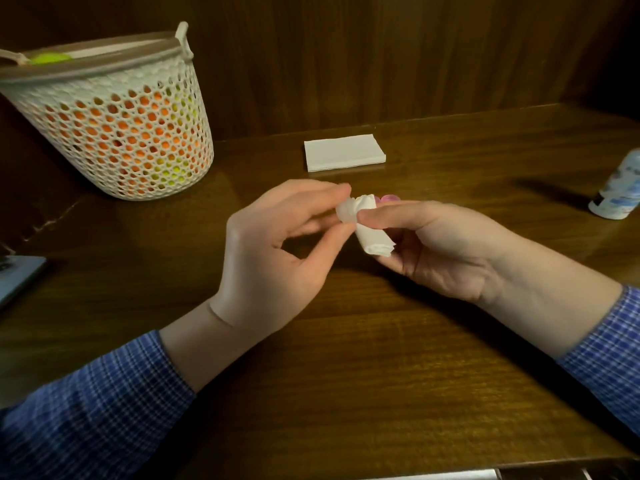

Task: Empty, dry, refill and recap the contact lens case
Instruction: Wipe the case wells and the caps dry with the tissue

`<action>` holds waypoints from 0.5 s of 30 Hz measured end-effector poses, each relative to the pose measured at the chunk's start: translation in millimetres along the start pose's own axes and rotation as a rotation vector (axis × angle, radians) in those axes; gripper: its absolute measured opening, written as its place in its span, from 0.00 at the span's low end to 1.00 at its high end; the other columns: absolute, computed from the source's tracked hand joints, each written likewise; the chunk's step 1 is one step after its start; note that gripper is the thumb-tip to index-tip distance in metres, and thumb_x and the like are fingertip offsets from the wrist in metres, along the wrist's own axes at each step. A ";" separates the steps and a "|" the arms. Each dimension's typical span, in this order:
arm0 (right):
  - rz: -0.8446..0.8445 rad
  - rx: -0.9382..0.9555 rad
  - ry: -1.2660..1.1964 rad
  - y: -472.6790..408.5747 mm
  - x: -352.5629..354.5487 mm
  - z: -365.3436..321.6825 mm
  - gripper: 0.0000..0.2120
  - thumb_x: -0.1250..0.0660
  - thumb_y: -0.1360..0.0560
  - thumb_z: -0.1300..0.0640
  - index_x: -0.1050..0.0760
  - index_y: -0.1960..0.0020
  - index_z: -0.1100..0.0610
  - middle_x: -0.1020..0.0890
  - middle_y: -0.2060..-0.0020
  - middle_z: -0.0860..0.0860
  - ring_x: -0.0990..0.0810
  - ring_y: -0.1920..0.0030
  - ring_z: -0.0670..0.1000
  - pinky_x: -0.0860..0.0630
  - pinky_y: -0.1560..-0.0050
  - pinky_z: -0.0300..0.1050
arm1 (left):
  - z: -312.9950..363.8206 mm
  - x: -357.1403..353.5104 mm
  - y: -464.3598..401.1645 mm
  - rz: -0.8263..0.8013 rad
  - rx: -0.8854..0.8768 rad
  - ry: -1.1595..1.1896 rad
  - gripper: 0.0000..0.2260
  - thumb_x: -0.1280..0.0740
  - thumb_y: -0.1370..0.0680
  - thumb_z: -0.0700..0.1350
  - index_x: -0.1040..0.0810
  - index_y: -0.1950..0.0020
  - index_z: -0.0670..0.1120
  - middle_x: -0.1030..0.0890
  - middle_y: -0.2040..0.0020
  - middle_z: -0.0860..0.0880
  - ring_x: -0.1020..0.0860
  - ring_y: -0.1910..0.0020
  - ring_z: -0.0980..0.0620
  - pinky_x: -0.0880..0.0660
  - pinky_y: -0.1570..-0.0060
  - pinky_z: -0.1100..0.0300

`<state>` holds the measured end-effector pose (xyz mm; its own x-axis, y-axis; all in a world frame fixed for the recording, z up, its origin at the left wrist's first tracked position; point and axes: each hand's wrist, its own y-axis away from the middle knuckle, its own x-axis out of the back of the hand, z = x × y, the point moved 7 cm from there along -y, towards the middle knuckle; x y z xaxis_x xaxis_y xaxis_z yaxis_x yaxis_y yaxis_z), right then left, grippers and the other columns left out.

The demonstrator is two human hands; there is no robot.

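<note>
Dark wooden table, set against dark wood panelling; lighting dim and warm. Above the table's middle, both hands meet. The left hand pinches a small translucent white piece, apparently the contact lens case, between thumb and fingertips; its fingers are curled close around it. The right hand holds a rolled white tissue, thumb on top and fingers curled beneath, with the tissue's upper end pressed against or into the case; exactly how far it goes in cannot be told, since the fingers cover the joint. Just behind the fingertips, small pink caps lie on the table, partly hidden by the right thumb. Both wrists come out of blue checked sleeves. Farther back, near the panelling, a flat stack of white tissues lies square on the table. At the right edge, well apart from the hands, a white bottle with blue printing stands tilted in view; label unreadable. At far left, a white perforated basket with a beige rim stands on the table, orange and yellow-green contents showing through its holes. A grey flat device lies at the left edge, cut off by the frame.
</note>
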<state>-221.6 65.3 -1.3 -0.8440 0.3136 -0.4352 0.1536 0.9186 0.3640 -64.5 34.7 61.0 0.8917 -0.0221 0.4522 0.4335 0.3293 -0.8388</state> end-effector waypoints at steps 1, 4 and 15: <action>0.022 0.029 0.066 -0.3 2.0 -2.3 0.22 0.23 0.36 0.66 0.19 0.42 0.60 0.13 0.58 0.55 0.13 0.63 0.48 0.17 0.67 0.42 | 0.2 -2.0 1.1 -0.009 0.007 0.019 0.14 0.24 0.24 0.35 0.18 0.39 0.37 0.16 0.42 0.44 0.16 0.45 0.57 0.20 0.51 0.70; 0.102 0.112 0.204 -2.0 8.4 -8.2 0.06 0.24 0.28 0.64 0.14 0.51 0.59 0.11 0.57 0.54 0.14 0.59 0.49 0.17 0.59 0.42 | -2.1 -7.1 3.3 -0.032 0.074 0.126 0.15 0.24 0.25 0.35 0.18 0.39 0.39 0.17 0.41 0.46 0.17 0.41 0.55 0.18 0.50 0.65; 0.255 0.255 0.376 -2.6 12.0 -12.8 0.07 0.21 0.31 0.64 0.17 0.63 0.56 0.12 0.63 0.54 0.14 0.62 0.49 0.16 0.62 0.44 | -57.3 -47.8 29.3 -0.152 1.049 0.776 0.12 0.27 0.29 0.42 0.15 0.45 0.45 0.12 0.47 0.46 0.14 0.45 0.49 0.16 0.46 0.52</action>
<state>-238.7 63.6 3.1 -0.8825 0.4701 -0.0159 0.4592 0.8683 0.1874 -87.0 -8.7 -2.6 0.8383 -0.5413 -0.0655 0.5423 0.8402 -0.0030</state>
